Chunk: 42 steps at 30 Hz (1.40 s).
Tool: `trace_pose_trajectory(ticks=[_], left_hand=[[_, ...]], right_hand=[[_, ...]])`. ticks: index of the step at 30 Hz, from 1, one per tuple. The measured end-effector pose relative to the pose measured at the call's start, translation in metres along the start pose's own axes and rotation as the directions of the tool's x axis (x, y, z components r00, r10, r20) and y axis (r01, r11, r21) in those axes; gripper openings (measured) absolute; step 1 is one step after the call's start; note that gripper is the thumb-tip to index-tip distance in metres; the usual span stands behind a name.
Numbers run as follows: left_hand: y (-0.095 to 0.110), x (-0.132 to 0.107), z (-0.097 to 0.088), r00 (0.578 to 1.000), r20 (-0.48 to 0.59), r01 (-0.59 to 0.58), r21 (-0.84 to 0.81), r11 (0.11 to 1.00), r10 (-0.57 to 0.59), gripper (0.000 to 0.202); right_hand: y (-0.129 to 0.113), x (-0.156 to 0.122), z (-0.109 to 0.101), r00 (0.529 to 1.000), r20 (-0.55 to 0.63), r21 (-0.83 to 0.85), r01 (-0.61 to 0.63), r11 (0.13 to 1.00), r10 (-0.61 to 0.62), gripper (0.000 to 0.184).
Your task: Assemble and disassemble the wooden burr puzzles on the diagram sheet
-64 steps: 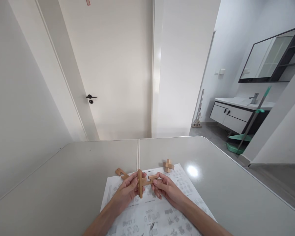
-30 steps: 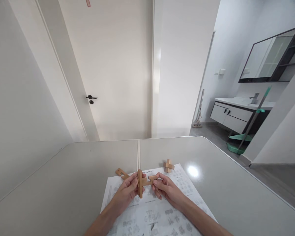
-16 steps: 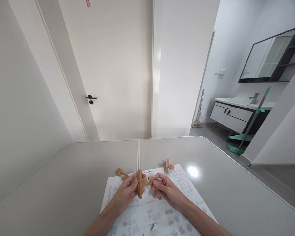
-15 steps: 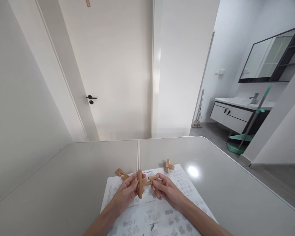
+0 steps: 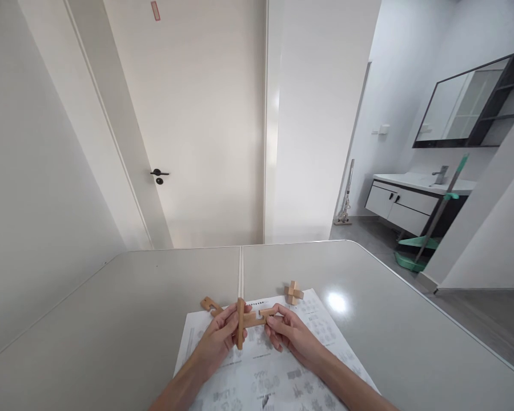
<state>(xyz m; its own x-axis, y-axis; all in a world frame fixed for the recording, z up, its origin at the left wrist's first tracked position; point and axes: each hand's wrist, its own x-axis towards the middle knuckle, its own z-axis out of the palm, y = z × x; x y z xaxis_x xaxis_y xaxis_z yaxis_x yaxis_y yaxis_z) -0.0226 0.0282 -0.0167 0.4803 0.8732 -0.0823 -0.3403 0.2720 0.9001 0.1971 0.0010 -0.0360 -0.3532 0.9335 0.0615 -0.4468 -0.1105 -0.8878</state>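
Observation:
My left hand (image 5: 219,338) and my right hand (image 5: 288,334) both grip a wooden cross-shaped puzzle (image 5: 245,319) just above a printed sheet (image 5: 265,374). The left fingers are wrapped round the upright bar. The right fingers pinch the end of the crosswise bar (image 5: 268,313). A loose notched wooden piece (image 5: 211,305) lies on the grey table (image 5: 111,319) just left of my left hand. A small assembled wooden burr puzzle (image 5: 293,293) sits at the sheet's far edge, beyond my right hand.
A seam (image 5: 240,271) runs down the table's middle. A white door with a black handle (image 5: 159,173) stands behind the table. At right are a vanity with a sink (image 5: 411,197), a mirror (image 5: 466,105) and a green dustpan with a broom (image 5: 415,251).
The view has tilted slightly, so everything sits a little lower and left. Both hands keep the same hold on the wooden cross.

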Motion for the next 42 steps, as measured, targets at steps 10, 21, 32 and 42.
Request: trace_pose_trajectory(ticks=[10, 21, 32, 42], left_hand=[[0.003, 0.001, 0.0, 1.0, -0.004, 0.001, -0.032, 0.999, -0.002, 0.041], [0.003, 0.001, 0.001, 0.999, -0.034, -0.023, 0.01, 1.0, 0.023, 0.044], [0.006, 0.003, -0.007, 0.994, -0.071, -0.083, 0.037, 0.996, 0.085, 0.044], [0.012, 0.002, -0.01, 0.982, -0.143, -0.114, 0.046, 0.992, 0.12, 0.054]], right_hand=[[-0.001, -0.001, 0.003, 1.0, 0.014, -0.04, -0.002, 0.999, 0.003, 0.044], [0.002, 0.001, 0.003, 1.0, 0.0, -0.051, 0.012, 0.999, -0.012, 0.044], [-0.001, 0.0, 0.002, 0.998, -0.06, -0.032, 0.02, 0.999, -0.022, 0.045], [0.001, -0.001, 0.0, 0.997, -0.068, -0.03, 0.024, 0.999, -0.026, 0.044]])
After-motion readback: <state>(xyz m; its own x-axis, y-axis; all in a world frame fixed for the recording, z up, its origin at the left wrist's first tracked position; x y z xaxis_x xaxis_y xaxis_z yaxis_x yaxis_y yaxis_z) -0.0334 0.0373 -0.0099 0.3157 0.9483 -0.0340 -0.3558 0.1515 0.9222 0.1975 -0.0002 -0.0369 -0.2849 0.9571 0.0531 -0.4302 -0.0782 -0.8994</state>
